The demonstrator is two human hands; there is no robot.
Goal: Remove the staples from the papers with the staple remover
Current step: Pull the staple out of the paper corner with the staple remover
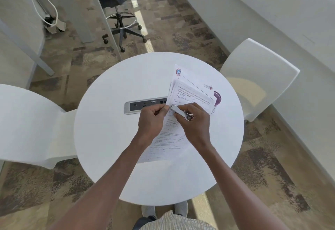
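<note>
My left hand (154,117) pinches the limp papers (183,106) at the corner; my right hand (192,121) grips the rigid staple remover (181,113).

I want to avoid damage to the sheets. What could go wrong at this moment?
The left hand pinches only the corner of the papers, so a hard pull by the staple remover in the right hand may tear it. The loose pile behind could slide.

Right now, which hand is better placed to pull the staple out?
The right hand: it already holds the staple remover with its tip at the papers' corner, while the left hand pinches that corner steady.
</note>
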